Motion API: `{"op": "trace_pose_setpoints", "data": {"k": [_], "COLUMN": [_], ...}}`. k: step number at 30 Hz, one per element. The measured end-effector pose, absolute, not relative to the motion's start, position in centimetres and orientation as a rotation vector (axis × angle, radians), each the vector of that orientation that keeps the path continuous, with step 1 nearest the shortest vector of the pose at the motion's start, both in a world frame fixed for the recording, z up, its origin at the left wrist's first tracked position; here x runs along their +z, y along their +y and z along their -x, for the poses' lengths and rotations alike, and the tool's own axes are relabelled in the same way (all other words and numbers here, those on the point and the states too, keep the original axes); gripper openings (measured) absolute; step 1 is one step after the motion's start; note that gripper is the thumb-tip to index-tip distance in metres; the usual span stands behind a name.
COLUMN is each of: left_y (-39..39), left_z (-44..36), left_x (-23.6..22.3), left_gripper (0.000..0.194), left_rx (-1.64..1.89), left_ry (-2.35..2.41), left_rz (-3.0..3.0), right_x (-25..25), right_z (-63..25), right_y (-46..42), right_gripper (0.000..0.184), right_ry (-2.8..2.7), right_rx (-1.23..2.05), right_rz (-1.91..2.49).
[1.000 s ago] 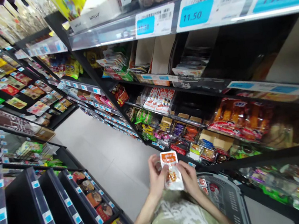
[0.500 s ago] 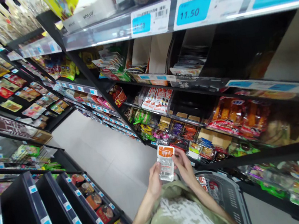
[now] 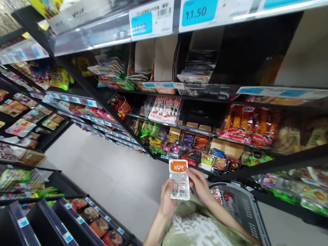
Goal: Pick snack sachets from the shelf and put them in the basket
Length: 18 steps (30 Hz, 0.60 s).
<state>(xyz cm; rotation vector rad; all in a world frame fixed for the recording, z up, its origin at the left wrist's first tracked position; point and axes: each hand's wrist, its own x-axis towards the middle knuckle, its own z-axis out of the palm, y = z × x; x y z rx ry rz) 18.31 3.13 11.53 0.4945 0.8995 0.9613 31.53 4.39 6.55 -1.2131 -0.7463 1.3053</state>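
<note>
A small snack packet (image 3: 179, 180), silver-white with an orange band on top, is held up in front of my shirt. Small print and a barcode show on the side facing me. My left hand (image 3: 166, 196) grips its left edge, thumb on the front. On the right edge, my right hand (image 3: 198, 181) pinches it near the upper corner. Behind and to the right of my right forearm is a grey shopping basket (image 3: 253, 212), with red-and-white packets (image 3: 217, 195) inside it.
Shelves of packaged snacks run along the right, with price tags (image 3: 201, 11) on a rail near my head. Sausage packs (image 3: 250, 124) lie on a lower shelf. Stepped black shelving (image 3: 60, 233) stands at the left. Pale floor (image 3: 103, 171) stretches between them.
The packet has been turned from its picture side to its printed back, and both hands have shifted their hold on it. The view has swung slightly to the right.
</note>
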Motion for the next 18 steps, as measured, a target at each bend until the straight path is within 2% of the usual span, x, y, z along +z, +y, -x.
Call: {"op": "trace_pose_setpoints", "data": {"k": [18], "left_y": [3.37], "left_z": [-18.37], "left_x": [11.08], "left_gripper": [0.05], "left_rx": [0.99], "left_ry": [0.884], "left_rz": [-0.51], "right_x": [5.71], "right_z": [-31.71], "right_y": [4.74], "right_gripper": [0.029], "right_ry": [-0.708], "right_rx": [1.301], "right_rz": [1.177]}}
